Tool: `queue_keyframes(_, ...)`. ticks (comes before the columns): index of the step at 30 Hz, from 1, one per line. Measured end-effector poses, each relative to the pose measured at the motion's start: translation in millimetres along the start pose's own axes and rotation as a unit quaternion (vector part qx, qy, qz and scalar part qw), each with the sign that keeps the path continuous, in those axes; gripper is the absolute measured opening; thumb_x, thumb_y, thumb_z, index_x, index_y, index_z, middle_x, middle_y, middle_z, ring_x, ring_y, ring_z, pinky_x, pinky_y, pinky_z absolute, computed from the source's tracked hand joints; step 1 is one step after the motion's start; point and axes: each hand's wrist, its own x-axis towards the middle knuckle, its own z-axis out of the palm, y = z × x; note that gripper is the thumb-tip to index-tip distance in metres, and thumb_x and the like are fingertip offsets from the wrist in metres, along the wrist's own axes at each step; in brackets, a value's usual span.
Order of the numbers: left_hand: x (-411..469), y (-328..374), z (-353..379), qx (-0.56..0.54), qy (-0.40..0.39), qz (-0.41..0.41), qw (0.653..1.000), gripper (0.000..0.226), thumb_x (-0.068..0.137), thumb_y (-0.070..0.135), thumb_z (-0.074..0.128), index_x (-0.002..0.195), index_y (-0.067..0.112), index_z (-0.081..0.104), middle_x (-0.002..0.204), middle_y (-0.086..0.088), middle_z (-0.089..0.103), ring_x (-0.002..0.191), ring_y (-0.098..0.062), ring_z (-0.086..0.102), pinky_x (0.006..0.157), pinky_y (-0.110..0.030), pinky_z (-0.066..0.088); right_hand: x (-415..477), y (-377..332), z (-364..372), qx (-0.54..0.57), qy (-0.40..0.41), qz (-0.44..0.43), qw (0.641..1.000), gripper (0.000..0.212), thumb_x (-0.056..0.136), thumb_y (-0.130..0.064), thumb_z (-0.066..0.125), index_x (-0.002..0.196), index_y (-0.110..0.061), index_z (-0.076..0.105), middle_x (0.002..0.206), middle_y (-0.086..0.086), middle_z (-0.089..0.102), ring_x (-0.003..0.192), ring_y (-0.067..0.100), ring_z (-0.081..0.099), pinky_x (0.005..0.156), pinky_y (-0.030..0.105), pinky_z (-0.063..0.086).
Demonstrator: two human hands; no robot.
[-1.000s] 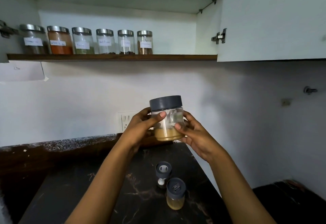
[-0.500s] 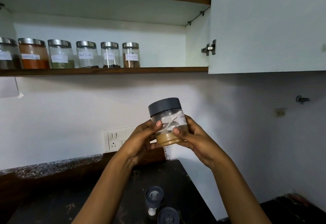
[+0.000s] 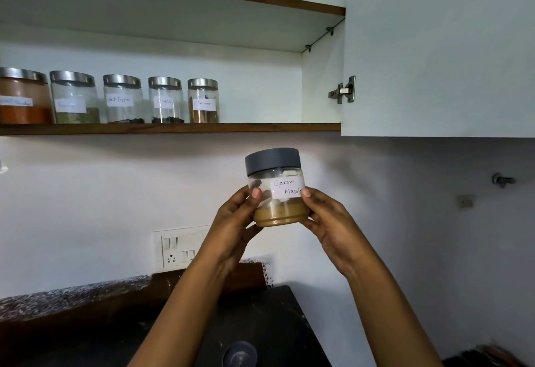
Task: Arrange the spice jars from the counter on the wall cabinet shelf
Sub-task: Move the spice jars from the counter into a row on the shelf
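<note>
Both hands — left hand [image 3: 234, 222], right hand [image 3: 327, 219] — are clamped round the garam masala jar [image 3: 276, 190], held below the shelf [image 3: 260, 127]. Best lift it level and set it right of the cinnamon jar [image 3: 203, 101] — label facing out.

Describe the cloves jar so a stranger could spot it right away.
Look at the open wall cabinet's lower shelf, where steel-lidded jars stand in a row. The cloves jar is second from the right end, nearly empty, with dark bits at the bottom.

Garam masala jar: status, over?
Both hands, left and right, on jar, below shelf. Lid on, label forward. Shelf bare right of cinnamon jar.
</note>
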Motion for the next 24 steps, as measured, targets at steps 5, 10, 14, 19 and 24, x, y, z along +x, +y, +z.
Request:
queue_keyframes(5,8.4,-6.3,8.7,0.086,0.103,0.06,0.989,0.032,0.084,0.031,0.064,0.113,0.019,0.064,0.109,0.0,0.069,0.103,-0.017,0.065,0.082,-0.03,0.054,12.1,8.6,-2.1,-0.035,0.016,-0.021,0.999,0.04,0.072,-0.042,0.062,0.108,-0.025,0.065,0.108,-0.007,0.07,0.106,0.01,0.064,0.086,0.02,0.05)
queue_keyframes(10,15.1,-13.7,16.3,0.181,0.193,0.177,0.948,0.015,0.086,0.031,0.065,0.094,0.019,0.069,0.092,0.008,0.072,0.076,-0.001,0.067,0.07,-0.019,0.053,23.9,15.8,0.4,-0.077,0.074,-0.053,0.993,0.058,0.065,-0.051,0.063,0.117,-0.027,0.061,0.115,-0.009,0.067,0.108,0.01,0.061,0.087,0.02,0.049)
queue_keyframes(14,19.5,-16.9,22.6,0.21,0.188,0.207,0.937,0.02,0.088,0.031,0.061,0.101,0.019,0.07,0.097,0.009,0.072,0.082,0.006,0.066,0.067,-0.006,0.049,30.3,16.1,-4.0,-0.105,0.089,-0.072,0.988,0.069,0.063,-0.053,0.065,0.126,-0.025,0.059,0.12,-0.007,0.065,0.113,0.01,0.06,0.095,0.027,0.048)
queue_keyframes(19,27.6,-18.3,24.0,0.263,0.151,0.204,0.931,0.046,0.082,0.047,0.06,0.123,0.028,0.063,0.112,0.01,0.07,0.104,-0.003,0.065,0.083,-0.018,0.05,45.7,10.3,-12.7,-0.115,0.041,-0.08,0.989,0.052,0.075,-0.034,0.071,0.125,-0.031,0.057,0.119,-0.015,0.065,0.113,0.002,0.057,0.094,0.021,0.046)
queue_keyframes(24,50.1,0.4,20.2,0.34,0.133,0.239,0.9,0.046,0.086,0.049,0.061,0.127,0.029,0.061,0.118,0.01,0.068,0.11,-0.006,0.062,0.093,-0.035,0.052,71.8,-11.4,-11.7,-0.137,0.01,-0.11,0.984,0.055,0.08,-0.029,0.07,0.132,-0.027,0.054,0.124,-0.011,0.063,0.116,0.003,0.055,0.09,0.018,0.043)
